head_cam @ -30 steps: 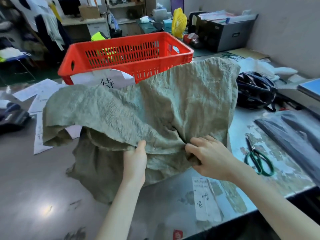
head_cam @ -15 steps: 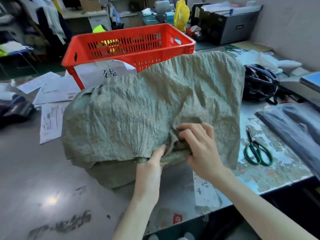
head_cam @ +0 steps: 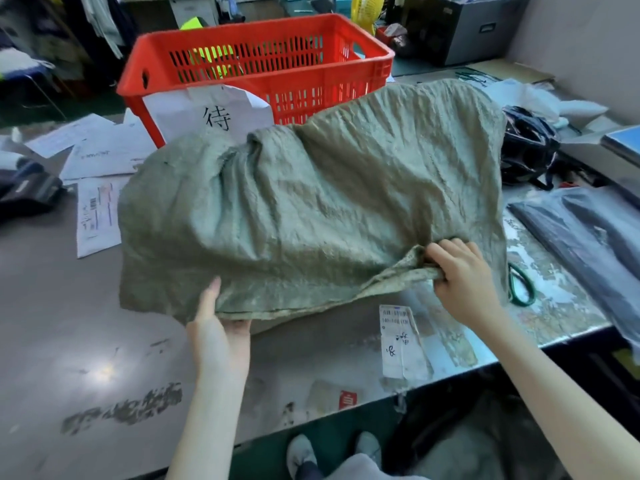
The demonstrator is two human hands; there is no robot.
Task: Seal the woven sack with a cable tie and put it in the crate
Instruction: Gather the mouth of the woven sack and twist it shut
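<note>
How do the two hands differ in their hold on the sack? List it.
1. The left hand sits under the near hem of the woven sack, palm up, thumb on top; the right hand comes from above, knuckles up.
2. The left hand pinches a flat edge; the right hand clutches a bunched fold.
Shared: both are bare and grip the sack's near edge above the table.

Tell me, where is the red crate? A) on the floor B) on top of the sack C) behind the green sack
C: the red crate stands on the table behind the green sack, which both hands hold by its near edge.
</note>
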